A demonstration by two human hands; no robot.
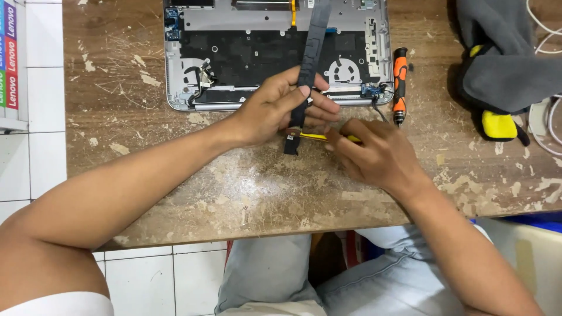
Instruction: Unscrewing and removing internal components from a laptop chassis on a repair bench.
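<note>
Two hands are seen, the left hand (270,111) and the right hand (374,155), along with one black strip (310,55) and one yellow tool (319,137). One opened laptop (275,52), one orange-and-black screwdriver (399,85), one grey cloth (503,52) and one wooden table (117,117) are counted.

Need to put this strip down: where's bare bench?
Free: the worn table left of the open laptop, and the near edge under both hands. Crowded: right side, with the orange screwdriver, grey cloth and white cables.
</note>
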